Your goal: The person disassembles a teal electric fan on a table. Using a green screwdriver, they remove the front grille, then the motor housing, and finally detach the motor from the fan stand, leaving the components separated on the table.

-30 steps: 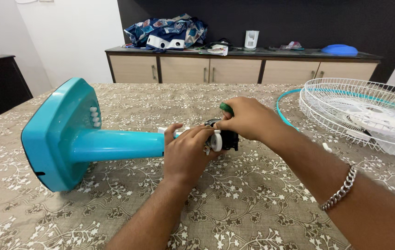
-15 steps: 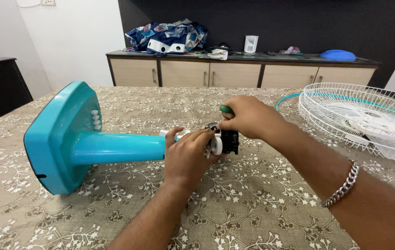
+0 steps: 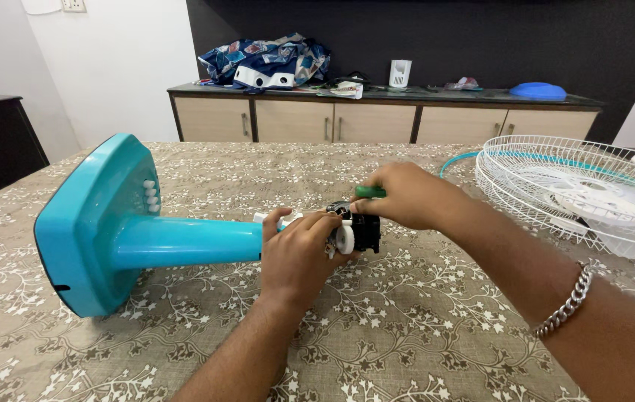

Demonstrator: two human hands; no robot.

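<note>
Tipped from upright toward three o'clock since a moment ago, green screwdriver handle (image 3: 370, 191) pinched in closed right hand (image 3: 407, 197) above black bracket (image 3: 362, 231) mid-worktop (image 3: 421, 327), left hand (image 3: 299, 253) clamped around turquoise fan stand (image 3: 183, 240), suggesting active turning.

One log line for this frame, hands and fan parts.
left hand: gripping top of fan stand | right hand: holding green-handled tool at black joint | stand: lying on table | wire guard: far right
</note>
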